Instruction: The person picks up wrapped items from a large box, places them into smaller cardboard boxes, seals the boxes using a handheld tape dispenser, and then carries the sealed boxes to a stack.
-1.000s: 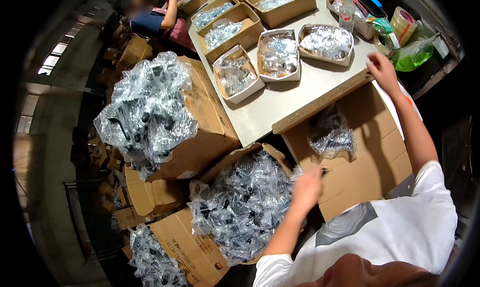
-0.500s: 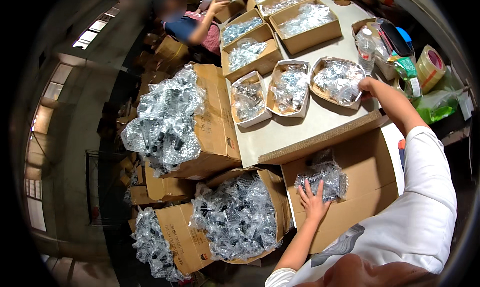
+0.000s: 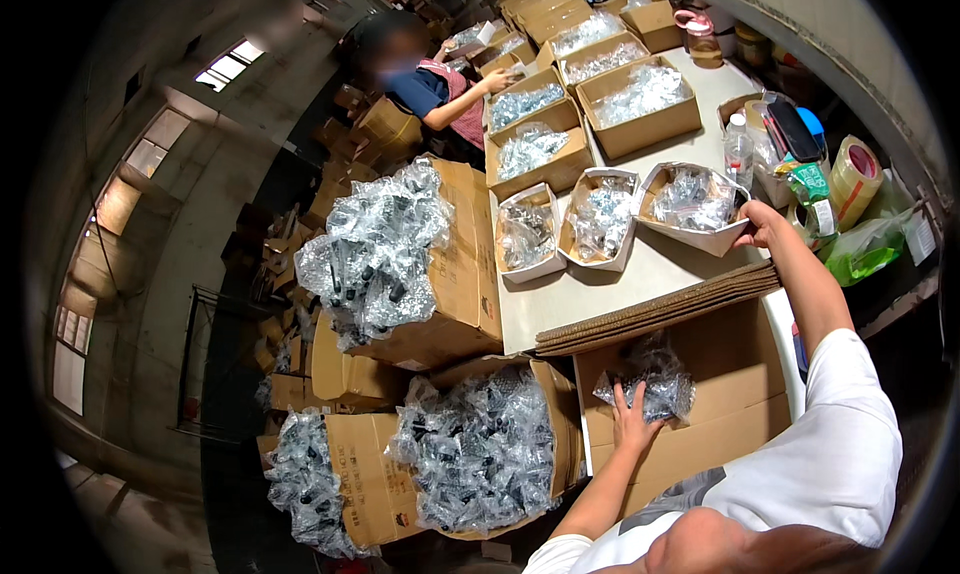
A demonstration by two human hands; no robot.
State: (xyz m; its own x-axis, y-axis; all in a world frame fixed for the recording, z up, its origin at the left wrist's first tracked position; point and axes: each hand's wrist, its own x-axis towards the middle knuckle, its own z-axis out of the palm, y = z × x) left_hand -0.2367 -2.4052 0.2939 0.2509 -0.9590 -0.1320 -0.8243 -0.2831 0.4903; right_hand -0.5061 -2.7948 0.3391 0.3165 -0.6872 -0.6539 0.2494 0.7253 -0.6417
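Observation:
My left hand (image 3: pixel 634 421) lies with fingers stretched out against a bubble-wrapped package (image 3: pixel 664 386). Dark parts show dimly through that wrap. The package rests on brown cardboard (image 3: pixel 726 352) in front of me. My right hand (image 3: pixel 762 224) grips the near right corner of a small white box (image 3: pixel 706 240), which looks tilted; some of the fingers are hidden by its wall. Clear plastic bags of small metal parts (image 3: pixel 690 198) fill this box. Two similar white boxes, a middle one (image 3: pixel 618 256) and a left one (image 3: pixel 535 271), stand beside it on the table.
Stacked cardboard (image 3: pixel 650 315) lies along the table's near edge. Large cartons (image 3: pixel 466 254) of bubble-wrapped pieces (image 3: pixel 480 454) stand at left. Farther back are open boxes (image 3: pixel 640 134) of bagged parts. A bottle (image 3: pixel 739 152) and tape rolls (image 3: pixel 856 186) sit at right. Another person (image 3: pixel 432 94) works at the far left.
My right hand has tilted the right white box, and its near wall now shows. My left hand stays on the package. The view has shifted; the other person's arm is lower, reaching toward the boxes.

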